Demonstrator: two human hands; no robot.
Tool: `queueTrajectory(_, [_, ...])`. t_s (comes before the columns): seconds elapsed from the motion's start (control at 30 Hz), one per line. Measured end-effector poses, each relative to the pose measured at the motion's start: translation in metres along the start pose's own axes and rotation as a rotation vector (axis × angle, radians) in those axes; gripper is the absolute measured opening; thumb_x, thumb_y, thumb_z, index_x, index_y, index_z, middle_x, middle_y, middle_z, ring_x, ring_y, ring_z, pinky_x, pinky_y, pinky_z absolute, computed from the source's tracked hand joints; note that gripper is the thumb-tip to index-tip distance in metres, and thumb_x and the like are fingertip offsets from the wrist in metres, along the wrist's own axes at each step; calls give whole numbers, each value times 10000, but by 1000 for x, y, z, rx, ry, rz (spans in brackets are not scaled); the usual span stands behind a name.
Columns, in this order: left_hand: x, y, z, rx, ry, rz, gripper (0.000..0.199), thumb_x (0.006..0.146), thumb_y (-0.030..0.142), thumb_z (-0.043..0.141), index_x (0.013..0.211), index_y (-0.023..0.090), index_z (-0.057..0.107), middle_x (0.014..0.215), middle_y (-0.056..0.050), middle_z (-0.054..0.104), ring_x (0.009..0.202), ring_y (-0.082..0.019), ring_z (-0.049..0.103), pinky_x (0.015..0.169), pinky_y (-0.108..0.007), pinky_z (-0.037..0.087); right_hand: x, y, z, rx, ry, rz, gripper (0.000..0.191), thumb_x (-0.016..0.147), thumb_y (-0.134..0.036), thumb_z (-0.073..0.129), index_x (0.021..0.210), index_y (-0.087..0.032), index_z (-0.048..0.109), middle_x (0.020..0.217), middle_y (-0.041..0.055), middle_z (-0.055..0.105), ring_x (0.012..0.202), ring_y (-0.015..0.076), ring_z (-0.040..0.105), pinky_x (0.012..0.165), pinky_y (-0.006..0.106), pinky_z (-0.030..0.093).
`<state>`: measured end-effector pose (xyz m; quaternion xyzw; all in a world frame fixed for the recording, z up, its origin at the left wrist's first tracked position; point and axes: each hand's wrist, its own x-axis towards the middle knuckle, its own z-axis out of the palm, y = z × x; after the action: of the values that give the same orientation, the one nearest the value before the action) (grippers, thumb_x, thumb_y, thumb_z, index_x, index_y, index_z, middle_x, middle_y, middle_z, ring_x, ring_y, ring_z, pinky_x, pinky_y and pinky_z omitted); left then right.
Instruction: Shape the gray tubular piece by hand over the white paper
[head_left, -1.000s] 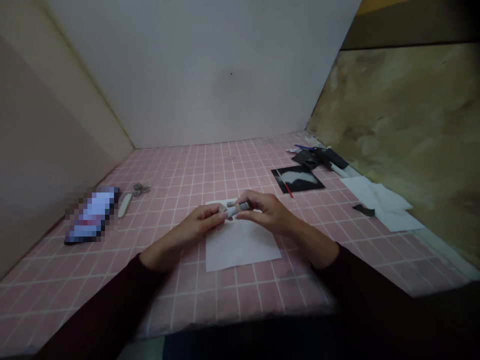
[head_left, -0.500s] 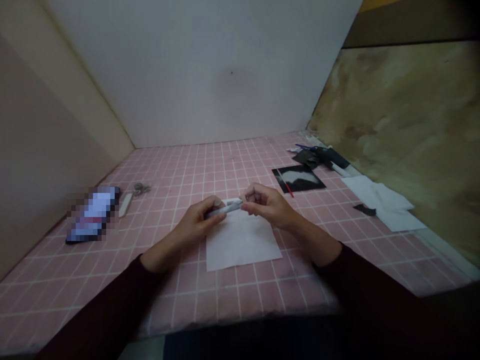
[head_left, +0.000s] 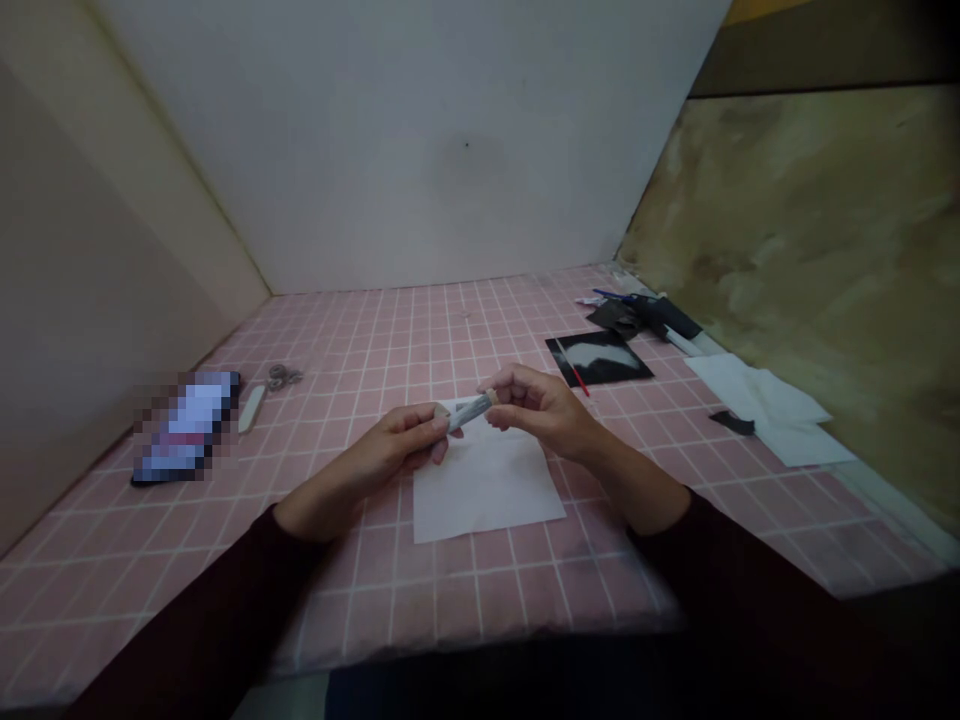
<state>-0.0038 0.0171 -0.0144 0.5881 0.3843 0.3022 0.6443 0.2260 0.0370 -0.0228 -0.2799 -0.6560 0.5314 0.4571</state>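
A slim, pale grey tube (head_left: 469, 411) with a beige end is held at a slant above a white sheet of paper (head_left: 487, 490). My left hand (head_left: 405, 438) is closed round its lower left part, the thumb lying along it. My right hand (head_left: 534, 408) has its fingers curled at the beige end, thumb below and forefinger above. What kind of tube it is, I cannot make out. The sheet lies flat on the pink checked tablecloth (head_left: 420, 600), its far edge partly hidden by my hands.
To the left lie a phone (head_left: 187, 428), a white strip-like stick (head_left: 253, 408) and scissors (head_left: 282, 375). At right are a black-and-white picture (head_left: 611, 355) with a red-ended stick (head_left: 581, 381) on it, dark scraps (head_left: 616, 319) and white papers (head_left: 780, 400). Walls enclose three sides.
My left hand has shifted its hold down the tube, baring more of its length. The tube is tilted more steeply, its right end higher. My right hand stays at that end.
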Motion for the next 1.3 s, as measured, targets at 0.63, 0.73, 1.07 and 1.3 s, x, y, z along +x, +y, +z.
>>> queueTrajectory(0.63, [4,-8,-9,518,80,323,218,933,387,625,898,171,624,810,-7,554,723,-141,472,645,-273,342,-6,5,7,-40,-77,90,224,800,-319,786,895,-184,635,711,-30,618,622,107,581,594,257,454])
queueTrajectory(0.73, [3,-6,-8,523,112,330,227,944,395,607,896,174,610,802,0,536,717,-137,469,639,-272,341,-6,2,3,-149,-4,52,232,800,-344,790,928,-181,685,700,-30,595,628,110,543,586,258,411])
queueTrajectory(1.07, [2,-4,-10,574,112,362,221,936,374,605,855,171,577,769,21,491,679,-117,437,607,-261,329,-6,-3,2,-267,42,-36,226,804,-355,788,854,-172,665,726,-26,595,666,115,535,640,268,413])
queueTrajectory(1.3, [2,-2,-13,519,158,300,256,916,393,628,811,164,582,725,25,456,645,-111,391,577,-255,285,-7,-5,1,-378,88,-68,192,833,-332,767,880,-162,690,742,-11,610,696,128,553,682,283,438])
